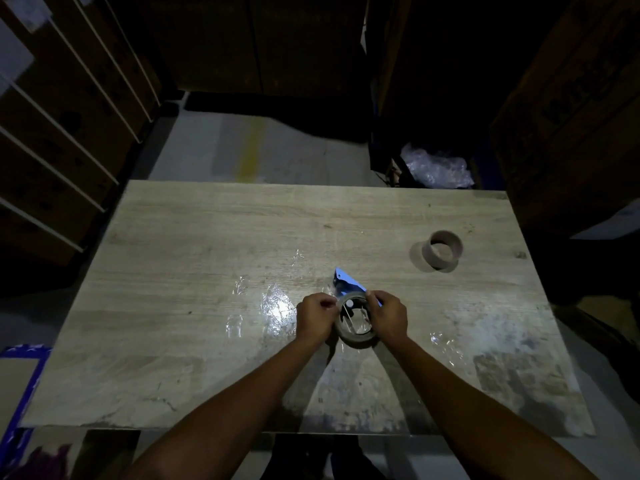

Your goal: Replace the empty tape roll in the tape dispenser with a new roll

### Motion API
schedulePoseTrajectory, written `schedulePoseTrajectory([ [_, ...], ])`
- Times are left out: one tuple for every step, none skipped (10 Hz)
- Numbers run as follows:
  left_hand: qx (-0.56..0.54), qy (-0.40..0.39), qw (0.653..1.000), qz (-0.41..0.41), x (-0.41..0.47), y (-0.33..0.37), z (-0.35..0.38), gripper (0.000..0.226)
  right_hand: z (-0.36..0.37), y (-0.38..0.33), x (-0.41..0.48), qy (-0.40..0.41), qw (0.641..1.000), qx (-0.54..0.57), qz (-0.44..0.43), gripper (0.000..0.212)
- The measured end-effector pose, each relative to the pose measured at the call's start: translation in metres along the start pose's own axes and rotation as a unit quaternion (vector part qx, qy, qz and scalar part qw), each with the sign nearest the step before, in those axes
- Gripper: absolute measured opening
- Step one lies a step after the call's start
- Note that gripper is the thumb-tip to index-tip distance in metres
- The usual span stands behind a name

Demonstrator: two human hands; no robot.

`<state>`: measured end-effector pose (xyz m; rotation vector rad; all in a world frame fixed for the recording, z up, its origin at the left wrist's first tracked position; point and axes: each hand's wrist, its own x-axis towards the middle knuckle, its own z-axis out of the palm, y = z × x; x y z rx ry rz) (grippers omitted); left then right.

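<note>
The left hand is closed in a pinch at the left rim of the new tape roll, seemingly picking at the loose end of the tape. The roll sits on the blue tape dispenser, a little right of the middle of the tabletop and toward its near edge. The right hand grips the roll's right side and the dispenser beneath it.

To do this step well, I judge the right hand should hold the roll steady while the left peels the end free and draws it forward to the blade without letting it fold back.

The dispenser's long axis runs from the hands toward the far edge, its nose leaning slightly left. The empty core stands near the far right corner, well apart, its opening facing up.
</note>
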<state>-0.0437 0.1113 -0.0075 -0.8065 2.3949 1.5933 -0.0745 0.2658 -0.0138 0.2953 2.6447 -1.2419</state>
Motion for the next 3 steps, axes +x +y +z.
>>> schedulePoseTrajectory([
  [0.013,0.001,1.0,0.026,-0.001,0.004,-0.001,0.014,-0.003,0.001,0.001,-0.011,0.999,-0.034,-0.036,0.027],
  [0.05,-0.009,0.997,0.065,-0.005,0.012,-0.008,0.013,-0.006,-0.003,-0.003,-0.03,0.993,-0.079,-0.086,0.025],
  [0.061,0.0,0.993,0.101,-0.003,0.02,-0.017,0.012,-0.007,-0.011,0.0,-0.022,0.978,-0.162,-0.129,0.032],
])
